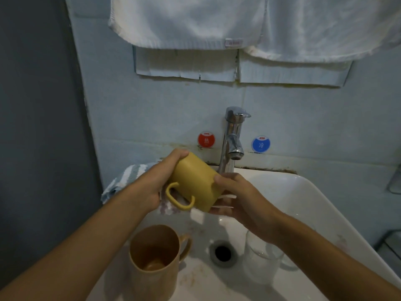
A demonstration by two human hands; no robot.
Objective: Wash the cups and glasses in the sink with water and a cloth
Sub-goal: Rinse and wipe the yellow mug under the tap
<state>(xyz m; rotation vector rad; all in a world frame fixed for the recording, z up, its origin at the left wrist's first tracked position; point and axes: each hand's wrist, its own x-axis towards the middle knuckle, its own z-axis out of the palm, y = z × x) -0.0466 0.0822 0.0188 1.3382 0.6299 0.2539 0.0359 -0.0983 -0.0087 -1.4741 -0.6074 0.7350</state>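
Note:
I hold a yellow mug (193, 181) on its side over the white sink (314, 205), its handle facing me. My left hand (152, 181) grips the mug's base end together with a pale cloth (169, 207) bunched under the palm. My right hand (236, 198) grips the mug's open end, and the tap's water runs onto its fingers. In the basin stand a tan mug (152, 253) at the left and a clear glass mug (260, 259) at the right, partly hidden by my right forearm.
A chrome tap (233, 135) rises behind the basin, with a red sticker (206, 139) and a blue sticker (261, 144) on the wall. A striped towel (128, 177) lies at the sink's left corner. White towels (195, 20) hang above. The drain (223, 253) is open.

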